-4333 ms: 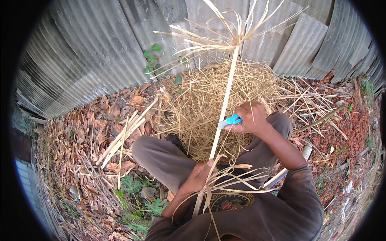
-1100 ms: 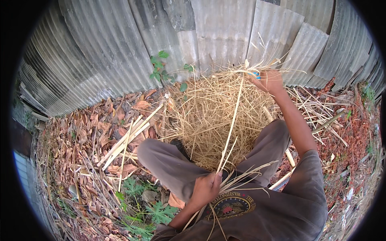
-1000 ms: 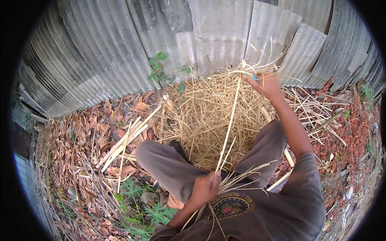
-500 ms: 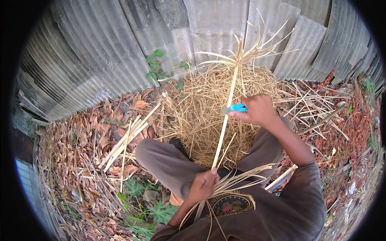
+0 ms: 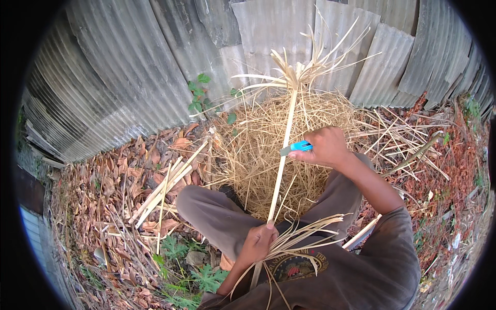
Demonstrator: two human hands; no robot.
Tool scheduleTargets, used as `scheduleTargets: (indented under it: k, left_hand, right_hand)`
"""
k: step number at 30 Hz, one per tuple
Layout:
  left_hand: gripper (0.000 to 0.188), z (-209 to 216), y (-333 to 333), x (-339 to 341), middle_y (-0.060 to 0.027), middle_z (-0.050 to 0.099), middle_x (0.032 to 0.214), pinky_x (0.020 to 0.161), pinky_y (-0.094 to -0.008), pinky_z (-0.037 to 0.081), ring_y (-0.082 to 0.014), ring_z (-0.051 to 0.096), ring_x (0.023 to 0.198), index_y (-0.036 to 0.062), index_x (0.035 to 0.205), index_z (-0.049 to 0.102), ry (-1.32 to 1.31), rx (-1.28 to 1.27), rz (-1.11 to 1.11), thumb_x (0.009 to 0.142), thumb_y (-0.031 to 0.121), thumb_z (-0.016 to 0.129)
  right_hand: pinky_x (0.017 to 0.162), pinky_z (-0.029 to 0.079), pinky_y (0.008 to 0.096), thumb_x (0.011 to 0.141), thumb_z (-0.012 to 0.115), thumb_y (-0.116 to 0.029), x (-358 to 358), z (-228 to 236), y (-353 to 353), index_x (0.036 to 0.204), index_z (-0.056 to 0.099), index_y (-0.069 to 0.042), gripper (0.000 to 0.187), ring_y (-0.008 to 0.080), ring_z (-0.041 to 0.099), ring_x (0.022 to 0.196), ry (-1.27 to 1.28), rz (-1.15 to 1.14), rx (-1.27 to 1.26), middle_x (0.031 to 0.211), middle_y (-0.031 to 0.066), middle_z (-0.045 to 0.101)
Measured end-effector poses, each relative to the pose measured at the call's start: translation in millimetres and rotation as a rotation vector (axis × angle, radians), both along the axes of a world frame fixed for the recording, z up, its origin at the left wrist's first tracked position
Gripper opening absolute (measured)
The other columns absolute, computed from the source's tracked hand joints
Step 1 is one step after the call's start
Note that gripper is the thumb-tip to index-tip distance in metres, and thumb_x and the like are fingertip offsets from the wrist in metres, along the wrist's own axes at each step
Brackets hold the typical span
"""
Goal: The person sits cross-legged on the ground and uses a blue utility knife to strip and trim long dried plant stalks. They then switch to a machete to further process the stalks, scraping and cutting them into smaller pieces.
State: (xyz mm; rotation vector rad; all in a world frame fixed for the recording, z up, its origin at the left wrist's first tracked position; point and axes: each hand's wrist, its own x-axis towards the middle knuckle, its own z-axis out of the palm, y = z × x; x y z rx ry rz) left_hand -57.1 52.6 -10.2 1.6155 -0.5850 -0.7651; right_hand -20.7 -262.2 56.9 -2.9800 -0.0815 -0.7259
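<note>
A long pale bamboo strip (image 5: 289,124) slants up and away from my lap, with curled shavings (image 5: 299,75) bunched at its far end. My left hand (image 5: 257,243) is closed around its near part, low in front of my shirt. Another spray of thin shavings (image 5: 310,232) fans out beside that hand. My right hand (image 5: 328,147) grips a blue utility knife (image 5: 301,146), whose short blade lies against the strip about midway along. The fingers on the knife's handle are partly hidden by the back of the hand.
A heap of straw-like shavings (image 5: 258,170) spreads between my crossed legs and the corrugated metal fence (image 5: 279,36). Several cut bamboo sticks (image 5: 168,188) rest on dry leaves at the left, near green plants (image 5: 206,279). More loose strips (image 5: 403,134) lie at the right.
The strip's far end has shifted slightly left and its shavings fan differently. My right hand with the knife has moved a little toward me and leftward along the strip.
</note>
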Motion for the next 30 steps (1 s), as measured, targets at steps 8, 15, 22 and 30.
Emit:
scheduleTargets:
  k: [8,15,22,30]
  left_hand:
    - [0.05,3.1,4.1,-5.5,-0.0001,0.043,0.059,0.053,-0.0269,0.035,-0.0081,0.037,0.057,0.0002,0.069,0.05,0.005,-0.003,0.019,0.106,0.03,0.035]
    - [0.048,14.2,4.6,-10.4,-0.0036,0.045,0.059,0.053,-0.0302,0.038,-0.0118,0.04,0.056,-0.0007,0.071,0.051,-0.08,0.039,0.017,0.105,0.03,0.036]
    - [0.046,2.5,4.8,-17.2,-0.0031,0.044,0.059,0.054,-0.0298,0.037,-0.0118,0.04,0.056,-0.0004,0.073,0.052,-0.073,0.028,-0.043,0.105,0.029,0.038]
    - [0.046,-18.0,9.1,-1.8,-0.0001,0.043,0.06,0.055,-0.0275,0.036,-0.0086,0.039,0.058,0.0004,0.072,0.052,-0.043,0.016,0.067,0.105,0.028,0.038]
  right_hand:
    - [0.04,0.042,0.038,0.074,0.055,-0.08,-3.5,0.1,10.9,0.053,0.055,-0.012,0.071,0.0238,0.053,0.038,-0.001,0.027,-0.066,0.042,0.0044,0.047]
    - [0.039,0.041,0.0359,0.075,0.047,-0.084,28.8,13.2,-23.1,0.05,0.057,-0.01,0.078,0.0198,0.051,0.036,-0.108,-0.031,-0.158,0.039,0.0023,0.045]
    - [0.056,0.049,0.0439,0.079,0.054,-0.074,61.2,25.1,-84.4,0.073,0.072,-0.01,0.066,0.0323,0.063,0.057,-0.038,-0.353,-0.03,0.052,0.0109,0.056]
    - [0.044,0.046,0.0398,0.079,0.042,-0.083,23.4,20.1,-22.8,0.065,0.069,-0.01,0.079,0.0273,0.06,0.046,0.302,-0.175,0.096,0.047,0.0101,0.055]
